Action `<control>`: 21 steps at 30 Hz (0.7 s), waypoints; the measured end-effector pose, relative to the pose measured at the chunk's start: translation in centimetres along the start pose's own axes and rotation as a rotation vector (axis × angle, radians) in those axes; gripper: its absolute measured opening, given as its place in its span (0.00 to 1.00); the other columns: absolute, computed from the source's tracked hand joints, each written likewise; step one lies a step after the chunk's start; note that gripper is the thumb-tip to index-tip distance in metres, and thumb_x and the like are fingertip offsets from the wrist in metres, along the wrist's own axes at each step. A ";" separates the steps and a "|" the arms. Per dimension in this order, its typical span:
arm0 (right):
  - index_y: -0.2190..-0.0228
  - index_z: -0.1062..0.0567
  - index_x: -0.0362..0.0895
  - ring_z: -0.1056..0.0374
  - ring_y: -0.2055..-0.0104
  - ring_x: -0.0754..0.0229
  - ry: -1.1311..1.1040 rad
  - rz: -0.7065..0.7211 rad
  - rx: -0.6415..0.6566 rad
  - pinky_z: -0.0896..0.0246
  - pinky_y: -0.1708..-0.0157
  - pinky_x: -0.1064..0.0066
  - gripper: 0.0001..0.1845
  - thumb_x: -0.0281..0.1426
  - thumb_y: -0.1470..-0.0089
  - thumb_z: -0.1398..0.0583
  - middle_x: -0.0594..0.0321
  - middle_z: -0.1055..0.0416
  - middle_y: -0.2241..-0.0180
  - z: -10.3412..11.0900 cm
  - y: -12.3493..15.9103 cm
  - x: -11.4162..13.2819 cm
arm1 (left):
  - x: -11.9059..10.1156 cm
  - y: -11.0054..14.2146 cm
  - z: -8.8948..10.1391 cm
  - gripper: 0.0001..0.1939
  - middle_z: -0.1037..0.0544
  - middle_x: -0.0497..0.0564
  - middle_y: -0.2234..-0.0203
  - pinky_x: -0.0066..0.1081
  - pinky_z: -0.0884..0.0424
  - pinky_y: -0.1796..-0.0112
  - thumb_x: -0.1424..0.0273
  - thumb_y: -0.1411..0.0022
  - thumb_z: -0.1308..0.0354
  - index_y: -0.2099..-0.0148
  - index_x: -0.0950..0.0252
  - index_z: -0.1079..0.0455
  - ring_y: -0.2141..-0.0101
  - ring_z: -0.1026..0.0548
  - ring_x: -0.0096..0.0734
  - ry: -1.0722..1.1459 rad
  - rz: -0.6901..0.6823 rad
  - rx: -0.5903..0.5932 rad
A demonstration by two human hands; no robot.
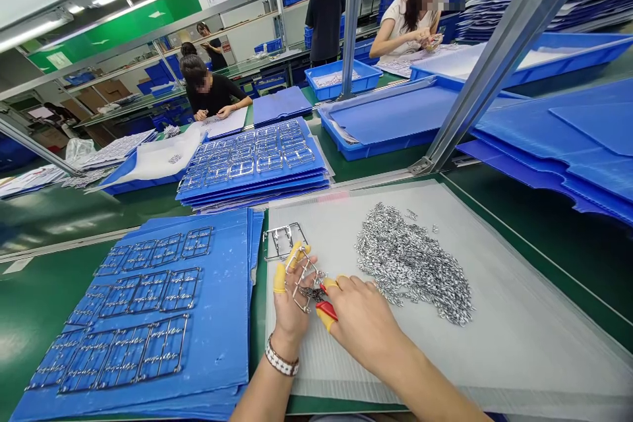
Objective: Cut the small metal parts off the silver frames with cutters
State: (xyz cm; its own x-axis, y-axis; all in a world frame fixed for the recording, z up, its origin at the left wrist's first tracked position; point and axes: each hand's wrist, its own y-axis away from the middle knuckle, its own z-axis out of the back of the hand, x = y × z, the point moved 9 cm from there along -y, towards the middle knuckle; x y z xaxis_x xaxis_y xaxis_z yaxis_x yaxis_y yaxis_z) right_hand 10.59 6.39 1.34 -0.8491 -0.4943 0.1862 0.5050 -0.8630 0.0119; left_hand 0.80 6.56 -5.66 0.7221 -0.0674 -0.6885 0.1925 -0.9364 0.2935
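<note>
Green-topped workbench (59, 297) runs down a long factory room, with blue trays (343, 76) and a co-worker (212, 89) seen further off. Ribbed grey plastic sheet (494, 356) is laid on the bench, and a large glinting heap of small silver metal pieces (410, 264) is piled on it, so much loose stock appears to be left. Thin metal frame (301, 280) is pinched between thumb and fingers of the left hand (291, 306), just above the sheet. Yellow finger cots (279, 279) are worn. Red-handled pliers (326, 308) are squeezed in the right hand (366, 323), tips at the frame; what is caught between them cannot be told. Second frame (285, 241) lies on the sheet just beyond. Many similar frames (133, 349) are laid in rows on blue corrugated board (222, 343) to the left, and more are stacked on blue boards (252, 194) ahead, so a good number look done.
</note>
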 end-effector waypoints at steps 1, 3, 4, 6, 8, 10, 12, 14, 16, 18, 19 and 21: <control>0.67 0.25 0.44 0.30 0.63 0.50 0.005 0.006 0.001 0.42 0.65 0.63 0.05 0.29 0.48 0.41 0.56 0.27 0.68 -0.1 0.0 0.0 | 0.0 0.0 0.0 0.29 0.24 0.60 0.53 0.38 0.32 0.54 0.50 0.39 0.49 0.44 0.64 0.31 0.60 0.24 0.39 -0.017 -0.006 0.000; 0.67 0.25 0.44 0.29 0.64 0.52 0.007 0.013 0.010 0.42 0.67 0.65 0.06 0.28 0.49 0.41 0.57 0.27 0.69 -0.1 -0.1 0.0 | -0.3 0.1 0.0 0.29 0.25 0.60 0.51 0.38 0.33 0.53 0.50 0.39 0.49 0.44 0.64 0.31 0.56 0.25 0.41 -0.036 -0.028 0.004; 0.67 0.25 0.44 0.29 0.65 0.52 0.005 0.011 0.022 0.42 0.67 0.66 0.06 0.28 0.49 0.41 0.57 0.27 0.69 -0.1 -0.1 -0.2 | -0.5 0.1 -0.1 0.29 0.26 0.60 0.49 0.39 0.33 0.52 0.51 0.39 0.49 0.45 0.64 0.30 0.54 0.27 0.43 -0.029 -0.037 0.005; 0.67 0.25 0.45 0.29 0.65 0.52 -0.003 -0.008 0.048 0.41 0.68 0.66 0.06 0.28 0.49 0.41 0.57 0.26 0.69 -0.1 0.1 -0.6 | -0.7 0.0 -0.4 0.28 0.28 0.60 0.47 0.42 0.33 0.51 0.51 0.39 0.50 0.46 0.64 0.29 0.51 0.28 0.46 0.022 -0.027 0.018; 0.67 0.25 0.45 0.29 0.65 0.51 -0.025 -0.034 0.058 0.40 0.67 0.65 0.06 0.30 0.47 0.41 0.57 0.26 0.68 0.0 0.3 -1.3 | -0.7 -0.2 -0.8 0.27 0.29 0.59 0.46 0.47 0.32 0.52 0.52 0.39 0.52 0.48 0.64 0.28 0.50 0.29 0.48 0.113 0.022 0.042; 0.66 0.25 0.45 0.29 0.63 0.51 -0.072 -0.049 0.035 0.39 0.64 0.62 0.07 0.32 0.47 0.42 0.56 0.26 0.67 0.2 0.6 -2.0 | -0.4 -0.4 -1.0 0.26 0.28 0.59 0.47 0.50 0.32 0.53 0.52 0.38 0.53 0.50 0.64 0.27 0.51 0.28 0.49 0.197 0.076 0.064; 0.63 0.25 0.45 0.30 0.61 0.51 -0.140 -0.054 -0.013 0.39 0.61 0.60 0.10 0.33 0.47 0.42 0.57 0.27 0.65 0.4 1.0 -2.8 | -0.3 -0.3 -1.2 0.26 0.27 0.59 0.48 0.51 0.32 0.53 0.53 0.38 0.54 0.50 0.64 0.27 0.52 0.27 0.48 0.242 0.107 0.075; 0.58 0.26 0.44 0.31 0.58 0.51 -0.211 -0.038 -0.077 0.39 0.58 0.59 0.13 0.31 0.47 0.42 0.57 0.27 0.63 0.5 1.5 -3.7 | -0.3 0.0 -1.5 0.27 0.27 0.60 0.49 0.52 0.33 0.52 0.52 0.38 0.54 0.50 0.65 0.27 0.53 0.27 0.48 0.252 0.123 0.087; 0.52 0.30 0.43 0.32 0.55 0.52 -0.272 0.024 -0.151 0.39 0.55 0.59 0.18 0.31 0.45 0.44 0.56 0.27 0.58 0.7 2.0 -4.4 | -0.8 0.4 -2.0 0.28 0.28 0.60 0.48 0.52 0.33 0.52 0.50 0.38 0.55 0.49 0.65 0.27 0.51 0.28 0.50 0.222 0.124 0.109; 0.48 0.33 0.43 0.33 0.52 0.53 -0.316 0.098 -0.215 0.39 0.52 0.58 0.20 0.33 0.41 0.46 0.54 0.28 0.55 0.8 2.5 -4.8 | -2.2 0.5 -2.6 0.29 0.29 0.61 0.47 0.51 0.34 0.51 0.49 0.38 0.53 0.47 0.64 0.28 0.50 0.29 0.52 0.113 0.069 0.128; 0.46 0.35 0.43 0.33 0.52 0.53 -0.333 0.126 -0.235 0.39 0.51 0.58 0.21 0.34 0.40 0.47 0.54 0.29 0.54 0.8 2.7 -4.9 | -3.4 0.3 -3.0 0.28 0.29 0.60 0.46 0.50 0.35 0.50 0.50 0.39 0.51 0.46 0.63 0.29 0.48 0.30 0.52 0.022 0.003 0.132; 0.45 0.36 0.46 0.33 0.51 0.54 -0.363 0.156 -0.251 0.38 0.51 0.58 0.21 0.37 0.38 0.49 0.55 0.29 0.53 0.6 3.0 -5.2 | -6.4 -0.6 -3.9 0.25 0.30 0.57 0.45 0.45 0.40 0.45 0.55 0.41 0.44 0.45 0.60 0.30 0.45 0.34 0.50 -0.222 -0.213 0.127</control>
State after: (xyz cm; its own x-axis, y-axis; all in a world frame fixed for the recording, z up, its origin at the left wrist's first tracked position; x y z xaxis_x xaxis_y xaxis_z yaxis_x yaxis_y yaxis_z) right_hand 16.61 6.43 0.95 -0.6342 -0.5903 0.4993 0.5310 -0.8020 -0.2735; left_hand -1.39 8.87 1.19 0.5096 0.0748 -0.8571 0.2293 -0.9720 0.0515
